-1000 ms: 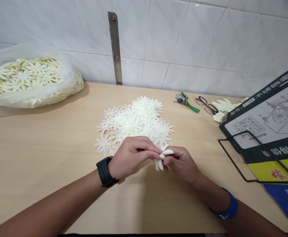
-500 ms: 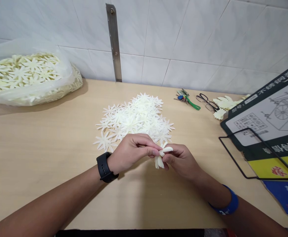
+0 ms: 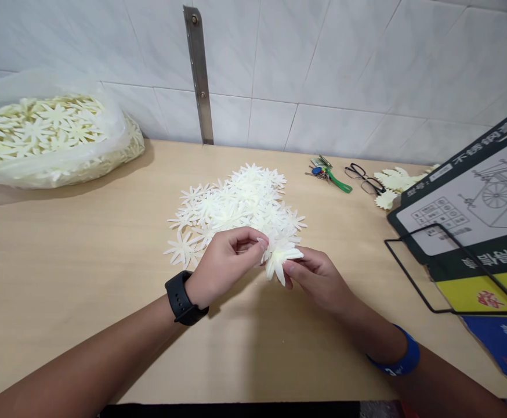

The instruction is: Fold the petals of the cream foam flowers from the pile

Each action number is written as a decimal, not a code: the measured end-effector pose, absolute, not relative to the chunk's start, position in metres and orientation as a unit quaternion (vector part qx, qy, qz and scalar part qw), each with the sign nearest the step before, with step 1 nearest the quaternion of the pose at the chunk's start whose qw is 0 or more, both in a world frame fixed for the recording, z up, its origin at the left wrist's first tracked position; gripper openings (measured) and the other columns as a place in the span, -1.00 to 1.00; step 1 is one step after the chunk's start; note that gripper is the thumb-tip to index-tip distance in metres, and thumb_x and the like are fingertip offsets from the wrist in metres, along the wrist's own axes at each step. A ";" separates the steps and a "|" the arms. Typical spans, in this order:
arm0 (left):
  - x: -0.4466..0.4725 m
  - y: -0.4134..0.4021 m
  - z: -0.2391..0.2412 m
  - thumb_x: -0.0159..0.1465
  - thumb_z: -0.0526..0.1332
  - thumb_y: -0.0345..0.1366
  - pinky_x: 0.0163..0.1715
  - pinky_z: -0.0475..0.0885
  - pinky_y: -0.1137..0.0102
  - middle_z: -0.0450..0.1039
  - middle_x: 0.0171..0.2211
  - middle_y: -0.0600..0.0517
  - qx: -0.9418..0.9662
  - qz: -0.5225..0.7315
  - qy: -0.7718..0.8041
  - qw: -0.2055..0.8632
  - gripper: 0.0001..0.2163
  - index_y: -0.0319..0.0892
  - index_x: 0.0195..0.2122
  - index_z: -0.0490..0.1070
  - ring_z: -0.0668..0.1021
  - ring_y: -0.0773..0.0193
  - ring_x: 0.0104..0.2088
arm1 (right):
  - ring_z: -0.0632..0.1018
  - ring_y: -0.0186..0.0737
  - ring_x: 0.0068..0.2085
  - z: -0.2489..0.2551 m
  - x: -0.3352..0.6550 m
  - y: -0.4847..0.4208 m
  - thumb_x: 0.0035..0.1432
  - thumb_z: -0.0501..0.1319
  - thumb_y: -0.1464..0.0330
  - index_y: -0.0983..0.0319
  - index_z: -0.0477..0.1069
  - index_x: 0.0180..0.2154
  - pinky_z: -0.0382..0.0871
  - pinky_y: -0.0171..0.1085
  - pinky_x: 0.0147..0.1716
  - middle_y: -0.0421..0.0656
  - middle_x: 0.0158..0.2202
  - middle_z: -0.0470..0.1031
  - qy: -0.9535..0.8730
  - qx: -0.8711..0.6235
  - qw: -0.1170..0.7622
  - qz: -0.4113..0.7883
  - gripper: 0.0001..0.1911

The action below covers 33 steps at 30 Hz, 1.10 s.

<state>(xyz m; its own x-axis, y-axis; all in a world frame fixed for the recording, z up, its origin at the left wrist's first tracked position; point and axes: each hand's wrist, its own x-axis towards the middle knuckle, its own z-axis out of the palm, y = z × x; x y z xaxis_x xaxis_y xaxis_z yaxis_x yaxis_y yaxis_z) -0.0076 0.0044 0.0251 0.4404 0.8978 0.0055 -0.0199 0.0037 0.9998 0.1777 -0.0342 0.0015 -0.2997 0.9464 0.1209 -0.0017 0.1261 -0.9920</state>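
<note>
A cream-white artificial flower with long petals is held between both hands, in front of a heap of flat star-shaped flower pieces. My left hand, with a black watch at the wrist, pinches the flower's left edge between thumb and forefinger. From the right, my right hand grips the petals, its thumb in front and the other fingers partly hidden behind. One loose flower piece lies at the heap's near left corner.
A clear plastic bag full of similar pieces rests at the back left. Keys with a green strap, glasses and more cream pieces lie at the back right. A printed box and black wire frame stand on the right.
The flower has turned and its petals are spread out, where before they were bunched together. My left hand has shifted slightly left and up; my right hand has moved slightly left with it.
</note>
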 end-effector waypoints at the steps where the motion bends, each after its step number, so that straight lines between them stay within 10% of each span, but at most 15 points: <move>1: -0.008 0.006 0.024 0.21 0.25 -0.32 -0.37 0.45 0.47 0.49 -0.47 0.05 0.577 0.382 0.376 0.616 -0.89 -0.26 -0.38 0.47 0.52 0.36 -0.43 | 0.37 -0.31 -0.49 0.001 0.178 -0.034 0.25 0.17 0.26 0.22 0.38 -0.48 0.30 -0.30 -0.47 -0.21 -0.54 0.37 -0.604 -0.393 0.443 0.533 -0.73; 12: -0.013 0.022 0.021 0.14 0.30 -0.25 -0.35 0.46 0.43 0.45 -0.45 0.03 0.431 0.399 0.420 0.692 -0.80 -0.29 -0.35 0.39 0.51 0.37 -0.44 | 0.36 -0.29 -0.47 -0.002 0.181 -0.034 0.26 0.16 0.28 0.23 0.38 -0.47 0.27 -0.29 -0.44 -0.20 -0.51 0.37 -0.591 -0.406 0.440 0.541 -0.74; 16: -0.022 0.038 0.010 0.19 0.24 -0.27 -0.40 0.42 0.42 0.38 -0.51 0.09 0.544 0.447 0.514 0.489 -0.84 -0.23 -0.26 0.41 0.45 0.35 -0.48 | 0.37 -0.28 -0.48 0.002 0.180 -0.034 0.24 0.17 0.24 0.21 0.34 -0.53 0.28 -0.28 -0.45 -0.20 -0.54 0.34 -0.599 -0.417 0.434 0.528 -0.68; 21: -0.026 0.036 0.010 0.23 0.17 -0.38 0.05 0.33 0.22 0.46 -0.07 -0.05 0.716 0.485 0.477 0.156 -0.84 -0.14 -0.18 0.48 0.46 0.12 0.00 | 0.36 -0.28 -0.49 0.002 0.179 -0.034 0.24 0.16 0.23 0.21 0.33 -0.55 0.29 -0.28 -0.45 -0.21 -0.55 0.33 -0.596 -0.433 0.432 0.521 -0.67; 33: -0.007 -0.001 0.022 0.23 0.29 -0.36 -0.18 0.47 0.41 0.59 -0.27 -0.04 0.759 0.406 0.305 0.408 -0.90 -0.17 -0.28 0.60 0.59 0.26 -0.25 | 0.34 -0.30 -0.48 -0.001 0.181 -0.034 0.26 0.15 0.20 0.22 0.33 -0.54 0.23 -0.29 -0.44 -0.24 -0.57 0.31 -0.621 -0.417 0.429 0.506 -0.64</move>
